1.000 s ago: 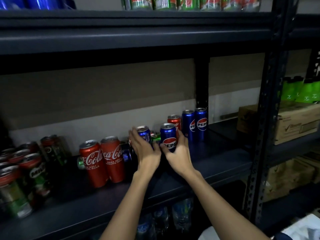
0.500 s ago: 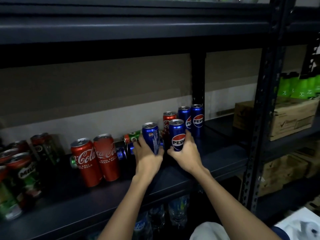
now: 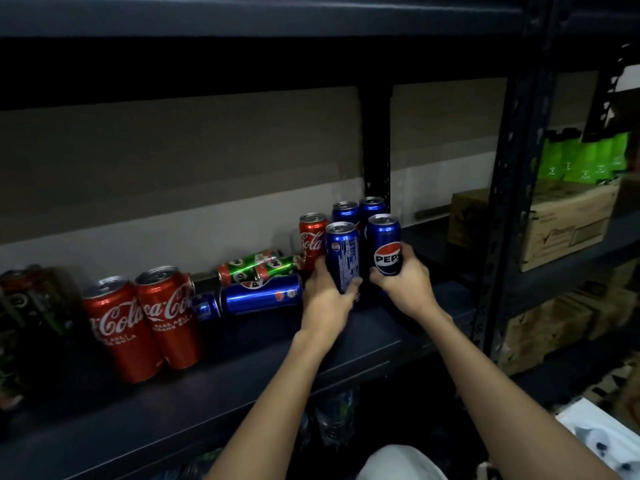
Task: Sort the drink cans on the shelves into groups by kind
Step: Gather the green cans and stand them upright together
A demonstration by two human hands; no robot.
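over the last second both hands have carried their cans rightward along the shelf [image 3: 346, 344], toward the two blue pepsi cans at the back right [image 3: 358, 211]. the left-hand can was low among the toppled cans a second ago; it now stands upright. judged from this, the pepsi group is about to grow from two cans to four.

the left hand [image 3: 325, 297] grips a blue pepsi can [image 3: 342, 254], fingers curled round its lower half, thumb on the right side, label text facing the camera. the right hand [image 3: 405, 285] grips a second pepsi can [image 3: 384, 245] from the right, thumb across the logo. both cans are upright, side by side, just in front of the back pair; whether their bases touch the shelf cannot be told.

unsorted: one upright coca-cola can [image 3: 311, 237] just left of the pepsi group, a pepsi can lying on its side [image 3: 261, 296], two toppled green cans [image 3: 256, 266], two upright coca-cola cans [image 3: 145, 323] well to the left.
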